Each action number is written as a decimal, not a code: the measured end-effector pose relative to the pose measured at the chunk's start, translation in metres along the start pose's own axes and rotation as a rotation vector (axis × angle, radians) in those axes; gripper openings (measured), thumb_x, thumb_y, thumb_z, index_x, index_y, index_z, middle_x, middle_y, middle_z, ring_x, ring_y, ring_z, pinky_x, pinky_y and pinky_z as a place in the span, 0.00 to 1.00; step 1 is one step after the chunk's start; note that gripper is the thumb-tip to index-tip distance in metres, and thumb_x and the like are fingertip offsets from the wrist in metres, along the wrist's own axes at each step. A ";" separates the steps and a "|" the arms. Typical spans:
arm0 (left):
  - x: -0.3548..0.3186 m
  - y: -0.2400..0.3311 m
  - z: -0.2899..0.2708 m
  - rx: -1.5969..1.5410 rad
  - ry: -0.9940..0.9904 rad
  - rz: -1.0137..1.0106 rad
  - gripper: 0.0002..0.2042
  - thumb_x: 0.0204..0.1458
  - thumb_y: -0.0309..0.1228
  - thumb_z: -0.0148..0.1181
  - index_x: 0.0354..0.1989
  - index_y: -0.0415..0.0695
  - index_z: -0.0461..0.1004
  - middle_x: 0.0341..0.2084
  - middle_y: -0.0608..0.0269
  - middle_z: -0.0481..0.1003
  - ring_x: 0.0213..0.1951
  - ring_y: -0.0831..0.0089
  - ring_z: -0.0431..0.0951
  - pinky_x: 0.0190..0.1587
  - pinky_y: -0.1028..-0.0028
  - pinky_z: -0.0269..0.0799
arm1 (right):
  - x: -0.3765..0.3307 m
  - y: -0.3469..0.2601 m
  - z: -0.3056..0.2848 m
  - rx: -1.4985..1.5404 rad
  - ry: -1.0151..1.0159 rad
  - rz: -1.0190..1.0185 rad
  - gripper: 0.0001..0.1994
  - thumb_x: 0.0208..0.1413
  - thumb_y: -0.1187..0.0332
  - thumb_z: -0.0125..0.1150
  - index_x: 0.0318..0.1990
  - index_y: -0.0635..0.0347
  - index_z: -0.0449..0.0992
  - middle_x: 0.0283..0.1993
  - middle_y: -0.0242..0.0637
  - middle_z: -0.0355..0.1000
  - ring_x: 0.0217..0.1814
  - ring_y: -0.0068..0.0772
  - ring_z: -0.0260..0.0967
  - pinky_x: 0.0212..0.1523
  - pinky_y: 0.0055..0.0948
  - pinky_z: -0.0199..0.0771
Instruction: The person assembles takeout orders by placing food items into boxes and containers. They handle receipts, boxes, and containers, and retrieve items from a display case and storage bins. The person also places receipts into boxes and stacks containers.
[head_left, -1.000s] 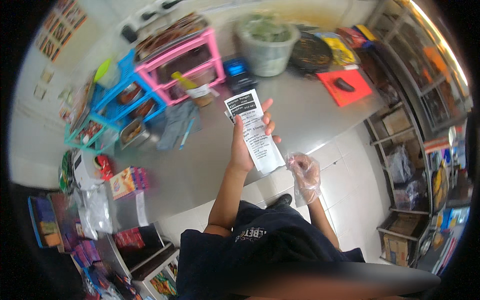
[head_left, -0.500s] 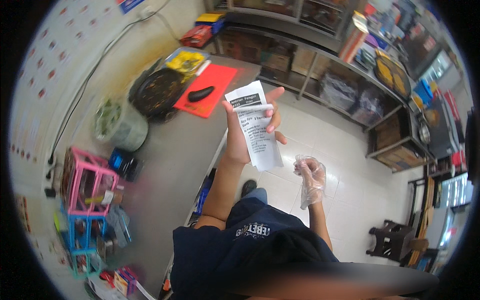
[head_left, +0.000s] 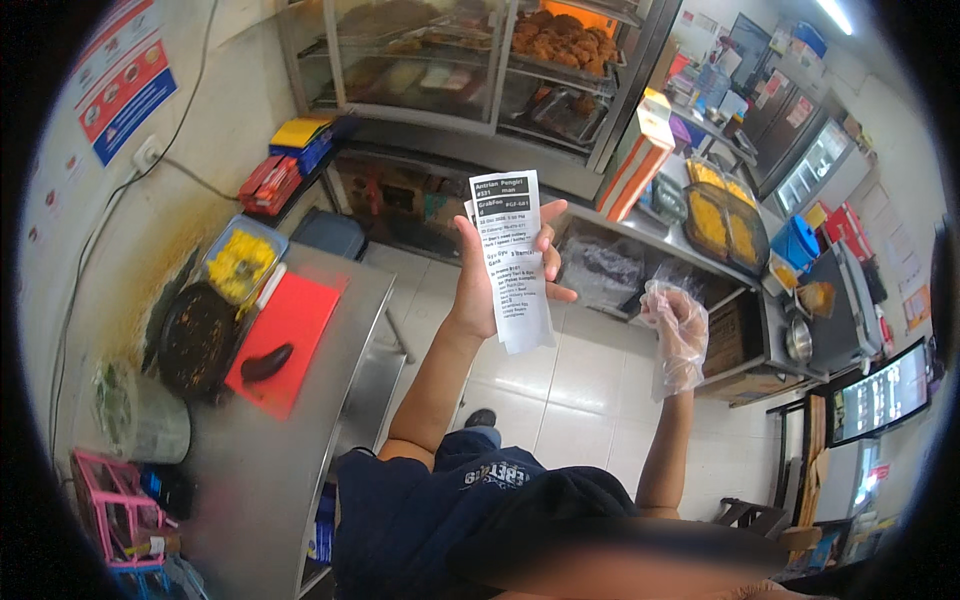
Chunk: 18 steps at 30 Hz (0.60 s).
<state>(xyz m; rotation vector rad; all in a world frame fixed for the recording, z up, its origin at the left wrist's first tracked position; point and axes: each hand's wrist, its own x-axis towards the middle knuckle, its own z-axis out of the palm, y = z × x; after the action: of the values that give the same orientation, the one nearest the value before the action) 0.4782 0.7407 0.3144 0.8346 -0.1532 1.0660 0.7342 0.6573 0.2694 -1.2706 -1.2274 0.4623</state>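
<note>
My left hand (head_left: 474, 285), bare, is raised in front of me and closed round a long white printed paper slip (head_left: 517, 275). The thumb lies along its left edge, and the other fingers show past its right edge. A second paper edge peeks out behind the slip. To the right, my right hand (head_left: 680, 335) wears a loose clear plastic glove. Its fingers are curled in, and I cannot make out whether anything is between them. No surface is touched by either hand.
On the steel table (head_left: 265, 490) at left lie a red cutting board (head_left: 300, 335) with a dark eggplant-shaped thing (head_left: 267, 362), a black pan (head_left: 200, 337) and a tray of yellow food (head_left: 240, 262). Ahead stands a glass-fronted food cabinet (head_left: 420, 75). Trays of yellow food (head_left: 725, 225) sit on the right counter.
The view has tipped up and turned, showing more of the food cabinet. The slip's folded upper part now lies straight, its full front showing. My gloved hand sits higher and farther right in the picture.
</note>
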 end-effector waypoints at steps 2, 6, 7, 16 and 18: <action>0.048 -0.013 -0.011 -0.015 0.000 -0.025 0.54 0.46 0.75 0.29 0.64 0.32 0.51 0.31 0.68 0.62 0.32 0.77 0.68 0.37 0.59 0.83 | 0.026 0.021 -0.013 -0.008 -0.077 0.027 0.06 0.57 0.71 0.60 0.36 0.65 0.76 0.34 0.31 0.73 0.36 0.20 0.68 0.41 0.22 0.68; 0.135 -0.043 -0.031 -0.024 -0.035 -0.079 0.53 0.47 0.74 0.29 0.65 0.33 0.51 0.31 0.67 0.62 0.35 0.75 0.69 0.42 0.54 0.80 | 0.048 0.081 -0.050 -0.296 -0.161 0.178 0.08 0.56 0.70 0.61 0.40 0.65 0.76 0.38 0.34 0.76 0.41 0.26 0.72 0.44 0.27 0.71; 0.155 -0.049 -0.038 -0.030 -0.060 -0.086 0.52 0.48 0.74 0.30 0.65 0.33 0.51 0.31 0.67 0.62 0.37 0.74 0.69 0.44 0.52 0.79 | 0.051 0.099 -0.061 -0.278 -0.177 0.276 0.09 0.56 0.70 0.61 0.41 0.66 0.76 0.39 0.35 0.76 0.41 0.26 0.73 0.45 0.27 0.71; 0.315 -0.119 -0.091 0.100 0.008 0.031 0.51 0.50 0.72 0.27 0.64 0.31 0.53 0.31 0.67 0.63 0.37 0.75 0.68 0.39 0.62 0.81 | 0.212 0.251 -0.164 -0.103 -0.135 0.342 0.07 0.56 0.70 0.61 0.37 0.65 0.77 0.31 0.32 0.74 0.33 0.20 0.69 0.36 0.22 0.70; 0.344 -0.127 -0.094 0.133 0.051 0.056 0.51 0.51 0.72 0.27 0.64 0.30 0.53 0.31 0.67 0.63 0.37 0.75 0.68 0.38 0.64 0.81 | 0.265 0.257 -0.170 -0.125 -0.080 0.444 0.07 0.56 0.71 0.60 0.37 0.66 0.77 0.30 0.31 0.73 0.33 0.19 0.69 0.35 0.20 0.68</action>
<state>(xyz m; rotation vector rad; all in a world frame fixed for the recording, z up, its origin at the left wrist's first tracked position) 0.7305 1.0205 0.3509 0.9259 -0.0637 1.1587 1.0638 0.8798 0.1852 -1.6541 -1.0486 0.7711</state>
